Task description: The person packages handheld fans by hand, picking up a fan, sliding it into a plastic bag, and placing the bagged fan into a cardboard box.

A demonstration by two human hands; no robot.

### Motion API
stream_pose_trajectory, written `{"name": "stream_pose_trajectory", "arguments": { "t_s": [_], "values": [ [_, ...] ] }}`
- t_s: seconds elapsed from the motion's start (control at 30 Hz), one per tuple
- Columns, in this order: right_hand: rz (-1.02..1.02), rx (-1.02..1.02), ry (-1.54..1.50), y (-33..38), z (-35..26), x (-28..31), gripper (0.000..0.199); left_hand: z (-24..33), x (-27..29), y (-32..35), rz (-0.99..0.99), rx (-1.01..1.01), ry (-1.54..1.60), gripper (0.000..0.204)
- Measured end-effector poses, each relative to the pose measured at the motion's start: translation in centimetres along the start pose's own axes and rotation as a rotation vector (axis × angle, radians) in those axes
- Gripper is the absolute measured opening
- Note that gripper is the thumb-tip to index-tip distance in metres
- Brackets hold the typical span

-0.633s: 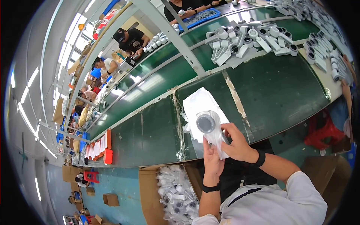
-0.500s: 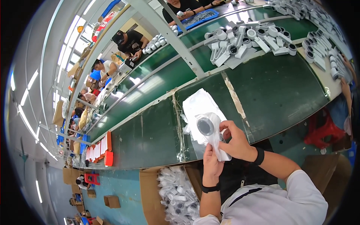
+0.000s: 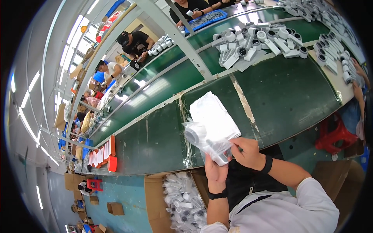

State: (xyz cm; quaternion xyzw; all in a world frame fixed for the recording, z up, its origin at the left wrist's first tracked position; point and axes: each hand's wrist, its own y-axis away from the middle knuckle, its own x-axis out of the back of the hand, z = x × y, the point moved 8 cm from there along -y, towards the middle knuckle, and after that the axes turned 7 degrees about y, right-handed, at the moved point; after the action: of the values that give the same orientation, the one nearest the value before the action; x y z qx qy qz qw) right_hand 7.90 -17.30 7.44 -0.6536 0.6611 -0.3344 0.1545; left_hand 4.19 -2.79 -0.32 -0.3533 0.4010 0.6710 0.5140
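Observation:
A white handheld device [image 3: 196, 136] with a round grey-ringed head sits inside a clear plastic bag, tilted with its head to the left. My left hand [image 3: 216, 171] is closed around the lower end of its handle. My right hand [image 3: 247, 152] pinches the edge of the plastic bag [image 3: 221, 145] at the handle side. Beneath and beyond them lies a stack of white plastic bags [image 3: 214, 110] on the green worktable [image 3: 155, 132]. A cardboard box [image 3: 155, 202] below the table edge holds many bagged devices [image 3: 182, 202].
Unbagged devices [image 3: 252, 40] are heaped beyond the table by the green conveyor [image 3: 155, 83]. A metal post [image 3: 175, 37] rises at the table's far edge. Orange trays [image 3: 112, 153] stand at the left end, a red stool [image 3: 336, 138] at right. Co-workers [image 3: 136, 42] sit across the conveyor.
The bagged device has swung left and lower, its head turning away from my right hand. My right hand has shifted slightly down, now gripping the bag's edge.

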Motion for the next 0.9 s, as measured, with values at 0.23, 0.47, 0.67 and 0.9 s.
{"name": "stream_pose_trajectory", "arguments": {
  "t_s": [0.23, 0.47, 0.67, 0.9],
  "values": [
    [-0.005, -0.124, -0.113, 0.7, 1.1, 0.2, 0.016, 1.1, -1.5, 0.1, -0.051, -0.018, 0.01, 0.041],
    [-0.32, -0.119, -0.133, 0.3, 1.1, -2.8, 0.019, 1.8, -0.3, 0.5, 0.126, -0.22, -0.185, 0.038],
    [-0.385, 0.017, -0.082, 2.8, 0.5, -2.3, 0.015, 3.8, 3.3, 3.5, 0.21, -0.125, -0.184, 0.036],
    [-0.627, -0.214, -0.121, 4.7, 5.8, -3.5, 0.013, 16.6, 13.6, 18.5, 0.649, -0.521, -0.424, 0.041]
  ]
}}
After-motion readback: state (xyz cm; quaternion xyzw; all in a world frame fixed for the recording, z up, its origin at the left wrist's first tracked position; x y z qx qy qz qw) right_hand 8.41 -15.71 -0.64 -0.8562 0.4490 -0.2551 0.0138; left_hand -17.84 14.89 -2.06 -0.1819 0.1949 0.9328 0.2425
